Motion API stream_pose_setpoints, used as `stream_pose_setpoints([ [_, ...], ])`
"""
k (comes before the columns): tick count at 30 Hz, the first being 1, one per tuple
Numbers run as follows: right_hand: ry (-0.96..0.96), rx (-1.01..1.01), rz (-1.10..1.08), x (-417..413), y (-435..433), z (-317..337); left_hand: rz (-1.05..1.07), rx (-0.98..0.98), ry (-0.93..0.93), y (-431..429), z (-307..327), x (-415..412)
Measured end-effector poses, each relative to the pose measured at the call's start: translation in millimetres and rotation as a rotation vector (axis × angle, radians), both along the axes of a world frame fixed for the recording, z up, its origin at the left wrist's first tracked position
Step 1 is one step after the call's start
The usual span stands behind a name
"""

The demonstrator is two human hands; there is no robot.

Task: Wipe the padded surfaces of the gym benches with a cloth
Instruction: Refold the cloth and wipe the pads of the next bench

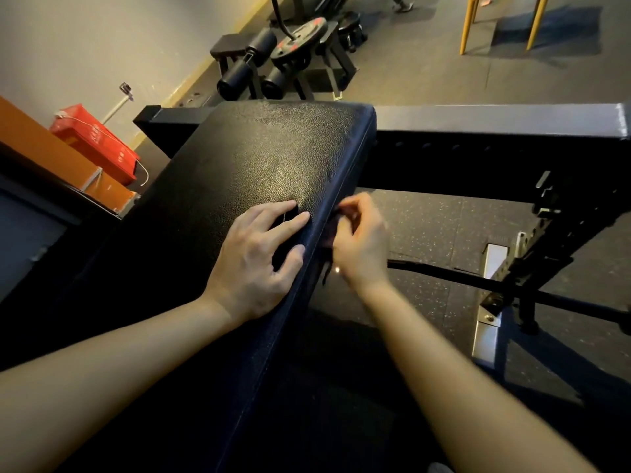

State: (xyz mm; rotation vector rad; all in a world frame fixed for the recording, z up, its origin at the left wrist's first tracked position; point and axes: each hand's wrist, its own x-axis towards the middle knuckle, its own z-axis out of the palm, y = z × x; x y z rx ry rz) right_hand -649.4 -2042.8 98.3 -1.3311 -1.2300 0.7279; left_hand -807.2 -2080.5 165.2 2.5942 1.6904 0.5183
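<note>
A pale wall (85,35) runs from nine to twelve o'clock. Dark speckled floor (426,227) fills three o'clock. Red box (99,145) at ten; yellow chair legs (467,25) at one.

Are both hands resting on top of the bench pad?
No: the left hand lies flat on the bench pad, the right hand is beside its edge, pinching what looks like a dark cloth.
</note>
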Motion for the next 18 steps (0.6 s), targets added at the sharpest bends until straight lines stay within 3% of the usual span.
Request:
stream_pose_setpoints([
  [4, 0.075, -0.088, -0.127, 0, 16, 2, 0.005, -0.007, 0.014, -1, 0, 1],
  [10, 0.105, -0.018, 0.135, -20, -98, 1, -0.003, -0.012, 0.026, -1, 0, 2],
  [16, 0.004, -0.085, -0.115, 7, 42, 4, 0.002, -0.020, 0.018, -2, 2, 3],
  [18, 0.018, -0.107, -0.161, 8, 46, 3, 0.005, -0.026, 0.021, -2, 2, 3],
])
